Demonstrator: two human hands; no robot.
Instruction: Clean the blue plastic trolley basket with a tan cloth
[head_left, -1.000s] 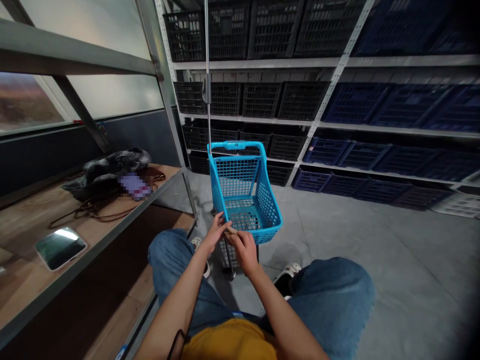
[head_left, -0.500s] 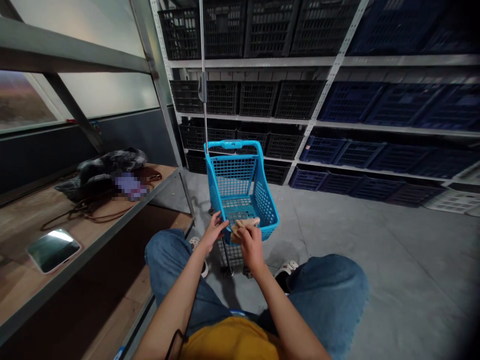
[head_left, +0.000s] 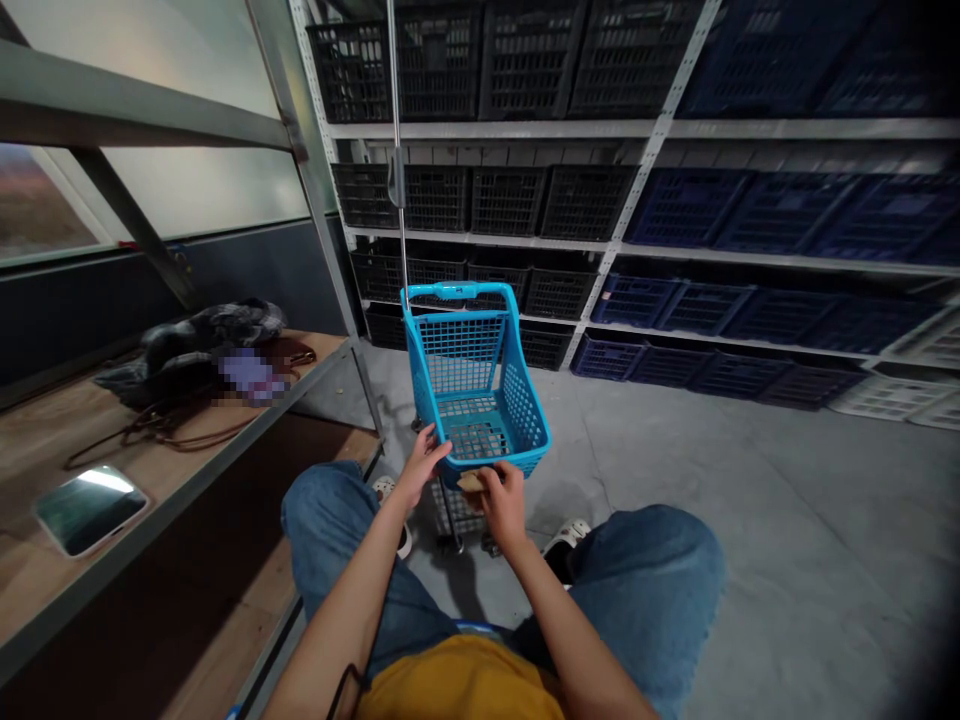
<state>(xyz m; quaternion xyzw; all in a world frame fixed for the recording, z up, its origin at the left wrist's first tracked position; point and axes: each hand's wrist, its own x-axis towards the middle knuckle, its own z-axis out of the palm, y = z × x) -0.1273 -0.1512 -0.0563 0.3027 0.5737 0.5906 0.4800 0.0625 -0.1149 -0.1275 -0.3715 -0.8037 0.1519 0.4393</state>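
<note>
A blue plastic shopping cart (head_left: 529,400) stands on the floor between my knees, its basket open toward the top. My left hand (head_left: 421,468) is closed on the basket's near left corner, thumb over the rim. In my right hand (head_left: 504,500) is a tan cloth (head_left: 471,482), bunched between thumb and fingers against the outside of the basket's near wall, just below the rim. Part of the cloth is hidden by my fingers. A metal pole (head_left: 397,110) with a grey clamp rises from the cart's far left corner.
At my left, a wooden shelf (head_left: 247,430) in a metal frame holds a tablet-like device (head_left: 91,508), a dark patterned cloth bundle (head_left: 202,335) and brown straps. Racks of black crates (head_left: 506,200) and blue crates (head_left: 690,208) line the far side. Grey concrete floor (head_left: 660,450) lies to the right.
My right hand has brought the cloth down from over the near rim to the outside of the front wall. My left hand stays at the corner.
</note>
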